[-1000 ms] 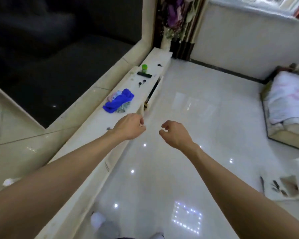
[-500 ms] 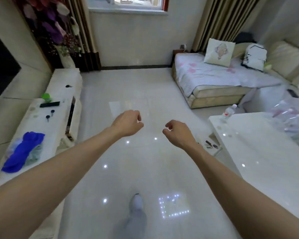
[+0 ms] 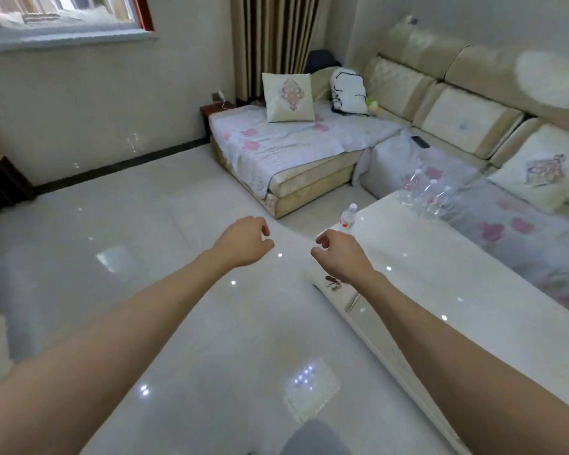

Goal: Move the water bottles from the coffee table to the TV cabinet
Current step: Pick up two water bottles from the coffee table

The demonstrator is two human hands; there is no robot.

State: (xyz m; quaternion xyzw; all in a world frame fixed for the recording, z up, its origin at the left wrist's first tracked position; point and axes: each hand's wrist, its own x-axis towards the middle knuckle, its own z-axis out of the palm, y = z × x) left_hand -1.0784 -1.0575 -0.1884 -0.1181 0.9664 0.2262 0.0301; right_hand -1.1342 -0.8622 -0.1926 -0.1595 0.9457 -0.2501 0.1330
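Note:
The white coffee table (image 3: 440, 290) runs along the right side. One clear water bottle (image 3: 348, 218) with a red label stands at its far left corner. Several more clear bottles (image 3: 427, 195) cluster at the far end, blurred. My left hand (image 3: 243, 241) hovers over the floor left of the table, fingers curled, holding nothing. My right hand (image 3: 337, 254) hangs above the table's near left edge, fingers curled and empty, a short way in front of the single bottle. The TV cabinet is out of view.
A cream sofa (image 3: 457, 103) wraps the far and right sides, with cushions (image 3: 289, 96) and a flowered cover. Small dark objects (image 3: 334, 283) lie on the table's lower shelf. Glossy white tile floor (image 3: 145, 257) spreads to the left. My foot (image 3: 316, 438) shows at the bottom.
My view has swung right, away from the TV cabinet and toward the coffee table and sofa. Both hands stay empty and curled in front of me.

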